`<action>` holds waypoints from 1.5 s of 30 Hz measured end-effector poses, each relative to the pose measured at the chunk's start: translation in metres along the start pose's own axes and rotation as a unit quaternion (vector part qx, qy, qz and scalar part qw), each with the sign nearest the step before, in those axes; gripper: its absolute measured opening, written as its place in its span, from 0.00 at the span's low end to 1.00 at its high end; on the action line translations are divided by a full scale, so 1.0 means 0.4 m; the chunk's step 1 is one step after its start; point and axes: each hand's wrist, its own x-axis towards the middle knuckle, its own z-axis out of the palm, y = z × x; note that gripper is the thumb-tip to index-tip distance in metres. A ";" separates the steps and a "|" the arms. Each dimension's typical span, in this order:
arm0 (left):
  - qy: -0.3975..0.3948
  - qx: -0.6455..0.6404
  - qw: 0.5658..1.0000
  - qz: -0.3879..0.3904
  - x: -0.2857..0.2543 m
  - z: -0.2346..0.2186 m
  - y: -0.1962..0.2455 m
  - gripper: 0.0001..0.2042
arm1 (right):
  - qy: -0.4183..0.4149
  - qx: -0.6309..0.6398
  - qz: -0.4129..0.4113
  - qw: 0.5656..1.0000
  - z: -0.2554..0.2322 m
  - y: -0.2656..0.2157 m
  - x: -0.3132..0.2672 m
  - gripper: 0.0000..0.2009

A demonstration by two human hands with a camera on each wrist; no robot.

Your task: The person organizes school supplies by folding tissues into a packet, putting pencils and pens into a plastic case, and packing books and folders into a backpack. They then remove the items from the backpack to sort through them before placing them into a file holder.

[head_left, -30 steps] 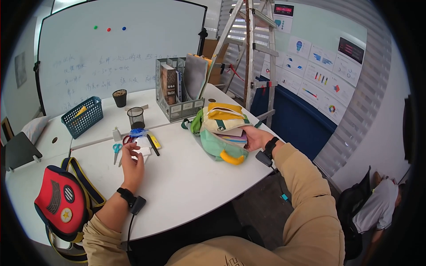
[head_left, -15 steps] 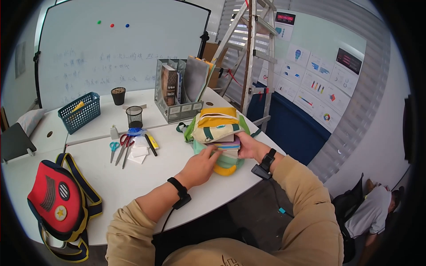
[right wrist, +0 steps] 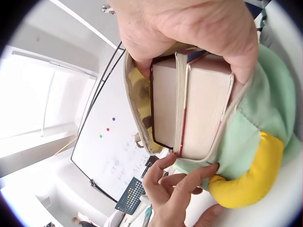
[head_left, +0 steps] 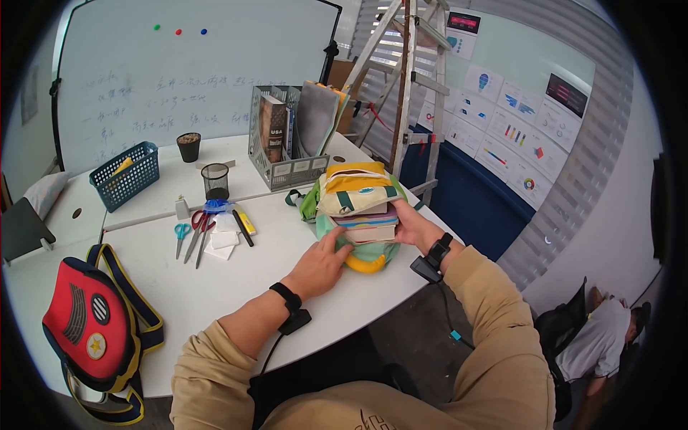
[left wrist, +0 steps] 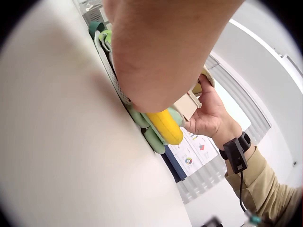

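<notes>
A small green, cream and yellow backpack (head_left: pixel 362 197) lies unzipped at the table's right side, its mouth towards me. Inside sits a stack of thick books (head_left: pixel 369 228), page edges facing out. My right hand (head_left: pixel 416 227) grips the stack from the right; in the right wrist view its thumb and fingers (right wrist: pixel 242 71) span the books' two sides. At the near-left edge of the mouth, my left hand (head_left: pixel 317 269) touches the zipped rim and a book corner with extended, slightly bent fingers. A padded yellow crescent (right wrist: pixel 258 177) on the backpack lies beside that hand.
Scissors (head_left: pixel 182 240), white paper pieces (head_left: pixel 223 240) and a black marker (head_left: pixel 244 228) lie left of the backpack. Behind stand a mesh cup (head_left: pixel 215 182), a blue basket (head_left: pixel 125 175) and a grey file holder (head_left: pixel 290 172). A red bag (head_left: pixel 89 322) is far left.
My left hand has moved right from above the scissors and papers to the backpack's mouth. More of the book stack shows in the opening now, with my right hand at its side.
</notes>
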 end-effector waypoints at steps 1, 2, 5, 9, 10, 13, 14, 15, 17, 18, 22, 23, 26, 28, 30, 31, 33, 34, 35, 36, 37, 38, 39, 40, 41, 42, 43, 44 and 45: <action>0.000 0.007 1.000 -0.003 -0.002 0.005 -0.002 0.28 | 0.002 -0.009 0.000 1.000 -0.002 -0.004 0.000 0.37; 0.001 0.027 1.000 -0.005 -0.005 0.013 -0.008 0.26 | 0.015 -0.031 0.000 0.999 -0.010 -0.011 0.001 0.38; -0.008 0.069 0.997 -0.016 -0.023 0.030 -0.024 0.23 | 0.062 -0.103 0.008 0.993 -0.029 -0.031 0.006 0.44; -0.044 0.078 0.994 -0.069 -0.037 0.027 -0.030 0.23 | 0.086 -0.103 0.008 0.991 -0.037 -0.050 -0.010 0.45; -0.053 0.080 0.991 -0.091 -0.041 0.021 -0.031 0.22 | 0.090 -0.081 0.005 0.993 -0.051 -0.056 -0.012 0.45; -0.094 0.067 0.983 -0.140 -0.029 -0.008 -0.046 0.21 | 0.091 -0.074 0.036 0.992 -0.081 -0.065 -0.036 0.45; -0.069 0.057 0.989 -0.119 -0.036 0.005 -0.056 0.22 | 0.089 -0.082 0.053 0.991 -0.087 -0.068 -0.044 0.45; -0.044 0.048 0.993 -0.098 -0.044 0.030 -0.075 0.22 | 0.078 -0.080 0.058 0.992 -0.082 -0.066 -0.061 0.45; -0.019 0.034 0.996 -0.076 -0.050 0.062 -0.096 0.24 | 0.056 -0.077 0.060 0.994 -0.080 -0.059 -0.083 0.46; -0.021 0.027 0.997 -0.074 -0.052 0.073 -0.098 0.26 | 0.044 -0.075 0.062 0.994 -0.076 -0.053 -0.096 0.47; -0.048 0.026 0.997 -0.052 -0.053 0.102 -0.124 0.30 | -0.029 0.038 0.094 0.994 -0.032 -0.003 -0.150 0.43; -0.058 0.028 0.996 -0.066 -0.055 0.105 -0.126 0.30 | -0.046 0.028 0.108 0.993 -0.027 0.013 -0.158 0.41; -0.089 0.017 0.991 -0.095 -0.054 0.088 -0.121 0.30 | -0.086 0.016 0.104 0.991 0.009 0.071 -0.192 0.38; -0.112 -0.015 0.989 -0.096 -0.045 0.048 -0.115 0.31 | -0.116 0.039 0.099 0.987 0.013 0.086 -0.222 0.37; -0.141 -0.014 0.985 -0.097 -0.039 0.019 -0.107 0.30 | -0.118 0.044 0.086 0.988 0.008 0.110 -0.238 0.37; -0.156 -0.013 0.983 -0.096 -0.035 0.012 -0.107 0.30 | -0.133 0.078 0.109 0.982 -0.006 0.120 -0.243 0.36; -0.104 -0.024 0.992 -0.072 -0.037 0.021 -0.116 0.28 | -0.131 0.052 0.095 0.985 -0.016 0.130 -0.260 0.36; -0.078 -0.031 0.995 -0.059 -0.039 0.029 -0.122 0.27 | -0.130 0.039 0.088 0.987 -0.021 0.132 -0.270 0.35; -0.060 -0.114 0.984 -0.120 -0.037 0.046 -0.143 0.24 | -0.135 0.039 0.084 0.987 -0.030 0.122 -0.277 0.34; -0.041 -0.194 0.964 -0.180 -0.021 0.046 -0.165 0.22 | -0.134 0.033 0.084 0.987 -0.045 0.116 -0.275 0.34; -0.022 -0.271 0.933 -0.238 -0.008 0.046 -0.182 0.20 | -0.134 0.028 0.085 0.987 -0.063 0.113 -0.266 0.34; 0.006 -0.263 0.933 -0.245 -0.001 0.051 -0.190 0.18 | -0.134 0.023 0.085 0.987 -0.072 0.113 -0.262 0.34; 0.034 -0.255 0.933 -0.252 0.017 0.016 -0.162 0.16 | -0.136 0.024 0.089 0.986 -0.067 0.112 -0.265 0.33; 0.063 -0.246 0.932 -0.259 0.031 -0.018 -0.133 0.15 | -0.139 0.025 0.093 0.986 -0.057 0.112 -0.268 0.33; 0.033 -0.252 0.928 -0.274 0.038 -0.042 -0.112 0.16 | -0.142 0.026 0.098 0.985 -0.048 0.114 -0.267 0.33; 0.041 -0.219 0.934 -0.278 0.040 -0.049 -0.107 0.17 | -0.142 0.021 0.093 0.985 -0.044 0.118 -0.263 0.33; 0.049 -0.187 0.940 -0.283 0.040 -0.052 -0.104 0.18 | -0.140 0.016 0.089 0.986 -0.041 0.124 -0.261 0.33; 0.056 -0.155 0.944 -0.288 0.039 -0.055 -0.099 0.20 | -0.138 0.011 0.086 0.987 -0.040 0.131 -0.261 0.33; 0.046 -0.217 0.921 -0.321 0.039 -0.064 -0.095 0.23 | -0.138 0.002 0.082 0.987 -0.036 0.136 -0.265 0.34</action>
